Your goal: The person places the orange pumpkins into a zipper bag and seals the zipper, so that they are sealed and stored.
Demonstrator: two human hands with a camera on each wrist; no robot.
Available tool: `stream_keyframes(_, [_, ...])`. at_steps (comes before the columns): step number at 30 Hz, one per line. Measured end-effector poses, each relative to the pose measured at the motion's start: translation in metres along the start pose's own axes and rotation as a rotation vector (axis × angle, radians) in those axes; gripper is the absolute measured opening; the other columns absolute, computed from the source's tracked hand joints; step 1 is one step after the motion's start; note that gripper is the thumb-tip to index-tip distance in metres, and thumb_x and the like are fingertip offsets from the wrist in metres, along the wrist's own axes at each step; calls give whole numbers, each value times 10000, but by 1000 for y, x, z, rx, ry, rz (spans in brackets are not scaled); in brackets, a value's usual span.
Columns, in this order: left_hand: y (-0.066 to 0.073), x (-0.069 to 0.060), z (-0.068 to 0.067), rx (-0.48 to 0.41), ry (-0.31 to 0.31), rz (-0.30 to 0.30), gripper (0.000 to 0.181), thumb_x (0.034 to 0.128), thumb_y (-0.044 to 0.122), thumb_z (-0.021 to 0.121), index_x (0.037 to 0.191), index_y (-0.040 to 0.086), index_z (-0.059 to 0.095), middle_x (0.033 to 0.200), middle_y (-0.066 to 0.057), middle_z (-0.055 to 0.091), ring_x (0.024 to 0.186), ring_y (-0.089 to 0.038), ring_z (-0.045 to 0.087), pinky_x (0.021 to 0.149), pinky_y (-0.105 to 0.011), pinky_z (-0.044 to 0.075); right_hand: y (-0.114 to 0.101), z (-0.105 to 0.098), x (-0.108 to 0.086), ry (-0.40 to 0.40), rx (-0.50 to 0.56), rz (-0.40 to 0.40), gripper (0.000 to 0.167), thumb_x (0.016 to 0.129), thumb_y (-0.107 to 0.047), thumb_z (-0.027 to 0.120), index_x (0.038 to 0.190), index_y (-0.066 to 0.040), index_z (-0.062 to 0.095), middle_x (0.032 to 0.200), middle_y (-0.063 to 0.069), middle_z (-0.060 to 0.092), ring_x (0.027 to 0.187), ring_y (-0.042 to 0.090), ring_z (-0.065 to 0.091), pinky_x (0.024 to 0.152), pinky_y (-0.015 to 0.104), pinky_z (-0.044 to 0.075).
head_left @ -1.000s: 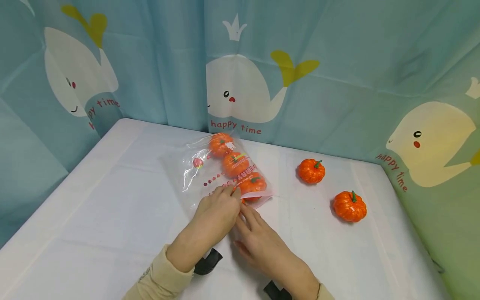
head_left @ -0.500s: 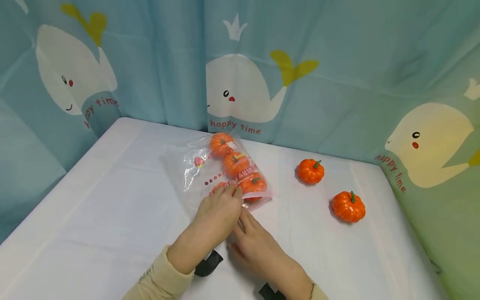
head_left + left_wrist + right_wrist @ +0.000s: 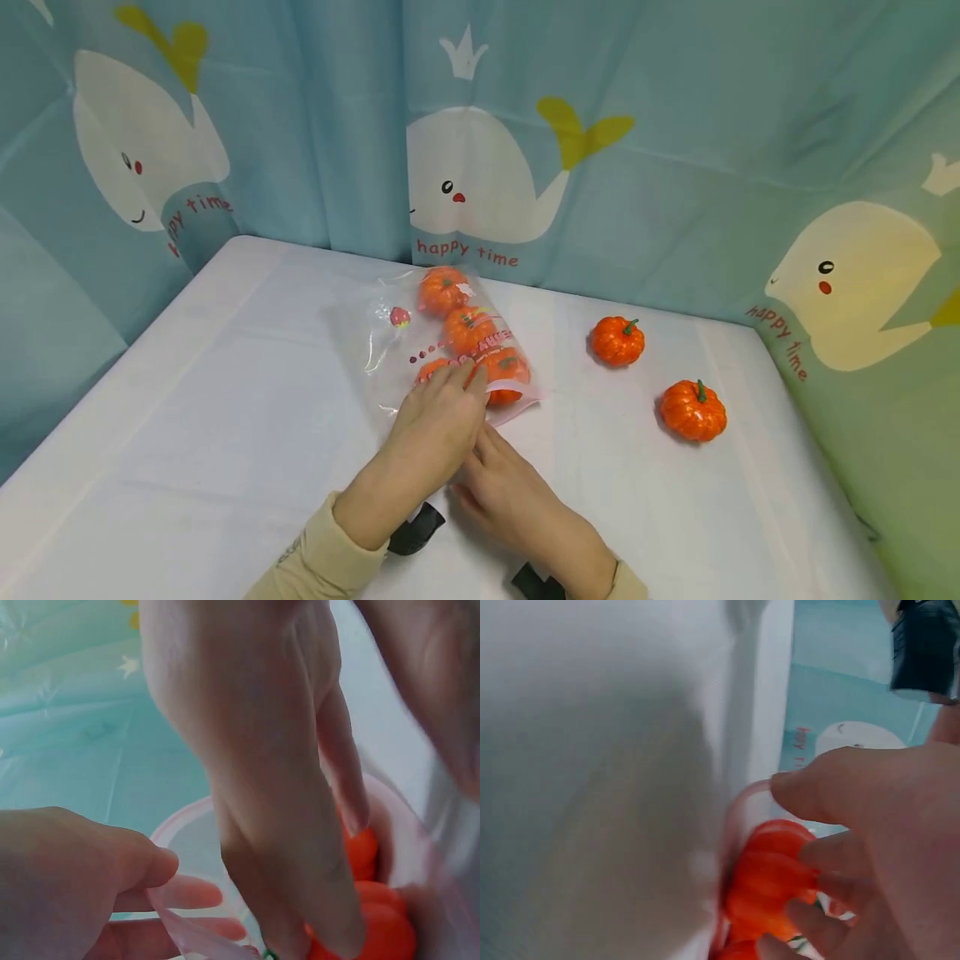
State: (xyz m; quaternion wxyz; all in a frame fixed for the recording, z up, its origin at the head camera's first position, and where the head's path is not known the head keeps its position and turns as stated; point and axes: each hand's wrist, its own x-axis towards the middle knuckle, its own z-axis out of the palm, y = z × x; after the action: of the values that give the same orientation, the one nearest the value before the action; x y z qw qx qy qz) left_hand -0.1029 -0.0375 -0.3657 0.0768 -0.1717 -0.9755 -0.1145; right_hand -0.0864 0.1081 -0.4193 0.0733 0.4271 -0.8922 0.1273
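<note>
A clear plastic bag [image 3: 386, 350] with pink print lies on the table, with several small orange pumpkins [image 3: 468, 329] inside. My left hand [image 3: 438, 421] is over the bag's near side. In the left wrist view, the left thumb and fingers [image 3: 142, 862] pinch the bag's pink rim [image 3: 180, 817]. The right hand [image 3: 513, 492] is at the bag's mouth, its fingertips hidden in the head view. Both wrist views show right fingers [image 3: 817, 919] reaching into the bag and touching an orange pumpkin [image 3: 769, 889], loosely spread. The right thumb is apart from that pumpkin, by the rim.
Two loose orange pumpkins, one farther back [image 3: 617, 342] and one nearer [image 3: 693, 412], stand right of the bag on the white-covered table [image 3: 225, 400]. A blue whale-print curtain [image 3: 660, 208] closes off the back and sides. Dark straps [image 3: 416, 529] are at the wrists.
The right hand has shifted slightly left and nearer the person. More orange shows through the bag beside the left fingers, and the orange by the right fingertips is gone from sight.
</note>
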Motion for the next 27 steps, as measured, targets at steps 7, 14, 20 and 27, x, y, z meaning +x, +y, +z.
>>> stream_keyframes(7, [-3, 1, 2, 51, 24, 16, 506, 876, 133, 736, 1340, -1, 588, 1354, -144, 619, 1204, -317, 614, 892, -482, 571, 4, -4, 2, -60, 46, 73, 586, 888, -175, 705, 1410, -45, 470, 1496, 124, 428, 1412, 247, 423, 1136, 401, 402])
stream_keyframes(14, [-7, 1, 2, 88, 16, 44, 476, 875, 132, 738, 1310, -10, 607, 1293, -141, 645, 1141, -318, 630, 872, -464, 580, 7, -4, 3, -70, 38, 69, 614, 897, -164, 698, 1438, -27, 442, 1509, 122, 425, 1443, 265, 383, 1166, 415, 360])
stream_keyframes(20, [-8, 2, 1, 91, -22, 47, 482, 890, 124, 714, 1338, 1, 586, 1336, -158, 614, 1184, -338, 605, 909, -481, 564, 9, 0, 6, -82, 21, 35, 582, 902, -173, 687, 1413, -7, 463, 1484, 135, 456, 1426, 284, 404, 1168, 434, 355])
stream_keyframes(27, [-19, -3, -6, 2, -169, -116, 584, 881, 179, 682, 1410, 7, 506, 1477, -186, 482, 1358, -398, 443, 1018, -585, 448, 22, -26, -9, -156, 57, 110, 510, 904, -185, 714, 1350, 11, 561, 1485, 167, 480, 1367, 292, 488, 1086, 430, 449])
